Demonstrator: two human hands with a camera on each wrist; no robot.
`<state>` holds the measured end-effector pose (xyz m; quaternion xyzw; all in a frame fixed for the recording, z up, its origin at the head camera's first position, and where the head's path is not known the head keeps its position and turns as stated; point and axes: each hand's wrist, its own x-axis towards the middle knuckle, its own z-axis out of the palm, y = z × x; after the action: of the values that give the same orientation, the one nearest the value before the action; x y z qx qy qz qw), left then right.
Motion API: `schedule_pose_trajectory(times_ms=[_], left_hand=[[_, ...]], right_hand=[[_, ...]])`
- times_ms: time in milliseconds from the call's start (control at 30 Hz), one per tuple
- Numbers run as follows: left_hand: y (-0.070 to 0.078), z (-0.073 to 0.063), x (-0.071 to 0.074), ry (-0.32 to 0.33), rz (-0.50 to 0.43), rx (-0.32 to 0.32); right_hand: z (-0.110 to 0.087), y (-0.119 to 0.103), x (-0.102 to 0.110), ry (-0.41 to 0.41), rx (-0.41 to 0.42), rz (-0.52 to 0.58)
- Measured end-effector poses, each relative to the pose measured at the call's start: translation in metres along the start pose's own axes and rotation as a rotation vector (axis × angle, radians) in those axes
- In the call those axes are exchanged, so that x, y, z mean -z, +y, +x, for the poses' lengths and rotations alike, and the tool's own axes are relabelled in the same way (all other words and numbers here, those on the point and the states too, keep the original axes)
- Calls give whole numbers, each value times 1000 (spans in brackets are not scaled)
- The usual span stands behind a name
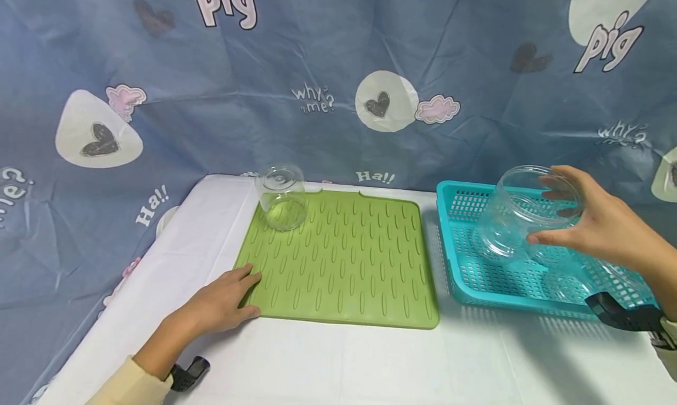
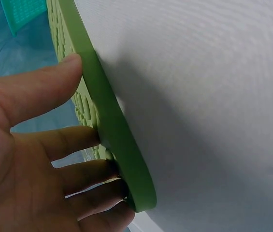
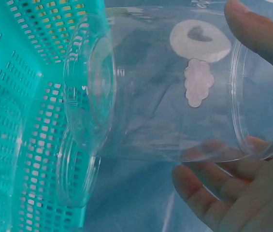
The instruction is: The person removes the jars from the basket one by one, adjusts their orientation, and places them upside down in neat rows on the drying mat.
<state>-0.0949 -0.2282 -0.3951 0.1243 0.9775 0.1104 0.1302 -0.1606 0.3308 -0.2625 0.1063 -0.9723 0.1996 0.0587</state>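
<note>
Nearest you, both sleeves run out of the head view, the left sleeve (image 1: 129, 387) at the bottom and the right at the side, so your forearms are only partly seen. A black wrist mount (image 1: 191, 374) sits by your left wrist over the white table (image 1: 338, 358).

Your left hand (image 1: 227, 299) lies with fingers loosely spread, its fingertips touching the near left corner of the green mat (image 1: 344, 275); it grips nothing.

Farther out, to the right, is the turquoise basket (image 1: 508, 300), its near right corner hidden behind your right forearm and mount. The clear containers in it are hard to count, their outlines melting into the mesh.

Above it, your right hand (image 1: 605, 223) curls thumb and fingers around the rim end of a clear jar (image 1: 520, 214), which tilts; you cannot tell whether its base touches anything below. The fingers behind it show only through the wall.

Farther still, a second jar (image 1: 282, 199), faint against its surroundings, stands at the mat's far left corner, before the blue printed cloth (image 1: 264, 134).
</note>
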Motion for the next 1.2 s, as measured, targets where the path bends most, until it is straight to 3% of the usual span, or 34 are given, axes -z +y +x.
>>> schedule_pose_trajectory(times_ms=[267,533,1200], left_hand=[[-1,2,-2,-3,2,-1],[0,3,-1,3,-1,2],[0,1,1,-11,-14,17]], right_hand=[[27,8,4,-80,-10,28],[49,14,13,-87,-19,46],[95,-34,22,-130,26,54]])
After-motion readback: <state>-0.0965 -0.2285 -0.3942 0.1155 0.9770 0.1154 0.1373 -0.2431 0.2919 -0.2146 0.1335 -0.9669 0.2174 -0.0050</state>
